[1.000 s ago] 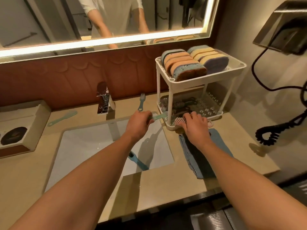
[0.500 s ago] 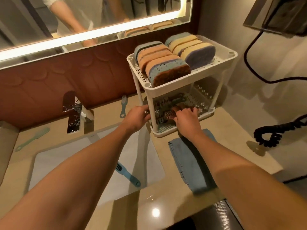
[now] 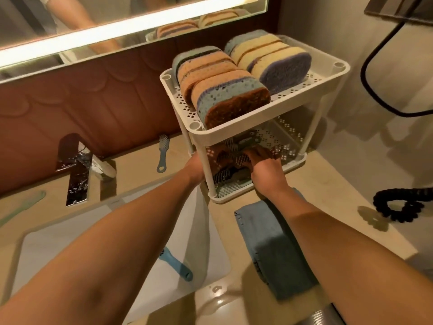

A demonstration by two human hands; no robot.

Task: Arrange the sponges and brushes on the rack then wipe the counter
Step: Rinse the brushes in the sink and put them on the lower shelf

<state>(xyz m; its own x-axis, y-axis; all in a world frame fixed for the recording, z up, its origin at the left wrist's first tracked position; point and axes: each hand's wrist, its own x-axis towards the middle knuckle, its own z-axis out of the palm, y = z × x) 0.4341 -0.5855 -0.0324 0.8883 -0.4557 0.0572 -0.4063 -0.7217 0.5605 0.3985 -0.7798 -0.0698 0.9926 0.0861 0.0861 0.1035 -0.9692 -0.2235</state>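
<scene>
Both hands (image 3: 263,165) inside rack's (image 3: 257,133) lower tier (fingers hidden).

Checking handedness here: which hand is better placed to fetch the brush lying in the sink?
Probably the left hand. It reaches over the sink, where the blue brush lies; the right hand is inside the rack's lower tier.

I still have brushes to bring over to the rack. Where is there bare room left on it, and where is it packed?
The top shelf is packed with sponges, bare only along its right and front edges. The bottom shelf is open at its back right; its front left is crowded with brushes and both hands: right hand, left hand.
</scene>
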